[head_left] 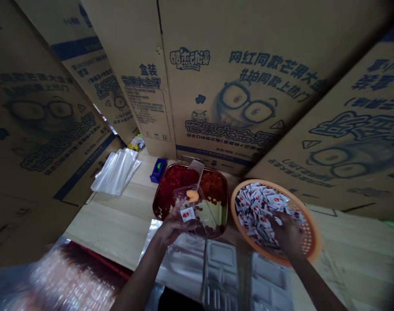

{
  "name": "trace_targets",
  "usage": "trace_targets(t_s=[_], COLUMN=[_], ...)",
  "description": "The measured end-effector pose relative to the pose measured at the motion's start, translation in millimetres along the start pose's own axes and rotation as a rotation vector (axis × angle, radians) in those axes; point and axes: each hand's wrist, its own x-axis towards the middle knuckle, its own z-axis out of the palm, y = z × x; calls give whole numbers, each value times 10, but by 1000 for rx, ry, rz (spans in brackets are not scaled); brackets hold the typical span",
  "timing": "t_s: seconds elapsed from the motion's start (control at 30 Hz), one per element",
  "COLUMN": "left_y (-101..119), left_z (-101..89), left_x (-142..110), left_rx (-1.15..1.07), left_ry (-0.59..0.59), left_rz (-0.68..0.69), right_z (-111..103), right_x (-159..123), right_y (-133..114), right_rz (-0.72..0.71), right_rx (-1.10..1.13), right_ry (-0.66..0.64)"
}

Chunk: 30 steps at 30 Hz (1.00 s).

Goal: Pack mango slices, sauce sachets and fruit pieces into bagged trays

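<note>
My left hand (171, 225) grips a clear plastic tray (201, 212), tilted above a larger tray. Inside the clear one lie an orange curved piece (192, 196) and a small white sachet (187, 214) with a red print. My right hand (288, 235) reaches into an orange plastic basket (316, 242) heaped with white sachets (257, 203). Its fingers close at the top of the heap, with a sachet at the fingertips. Behind the clear tray, the larger red-rimmed tray (227, 194) holds many small dark red pieces (177, 177) and orange-red ones (214, 183).
Clear plastic bags (116, 172) and a blue tape dispenser (158, 170) lie to the left. Stacked clear trays (220, 268) and flat clear film (184, 259) are near the front edge. Large printed cartons (229, 77) wall in the back and sides. A blurred shiny item (76, 276) fills the lower left.
</note>
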Motion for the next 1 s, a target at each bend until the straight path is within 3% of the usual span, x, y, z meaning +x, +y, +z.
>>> trace_targets(t_s=[0.1,0.2,0.3,0.4,0.53,0.67,0.8,0.9,1.0], left_y=[-7,-3,20,58,106,168,281,387,485], left_z=[24,45,60,51,-17,-111,-238,-366,-490], left_x=[-5,-5,-14,-37,-72,-123,-234,-351,-467], left_rx=[16,11,4,-2,-5,1,-9,-5,5], left_ry=[-2,-12,-17,-25,-39,2,76,119,191], left_rz=[0,-3,-19,-30,-6,32,59,83,127], right_z=[-5,-64,-117,-70,115,241,420,706,1048], right_x=[8,-45,-137,-237,-350,-395,-302,-182,-46], right_y=[-504,-1188,-1720,-1908,-1844,-1771,-1636,-1507,-1475], right_rz=[-16,-376,-777,-963,-1053,-983,-590,-361,-303], right_rx=[364,450,312,177,83,123,219,96,2], right_ry=[-164,-291,-413,-467,-430,-371,-269,-361,-391])
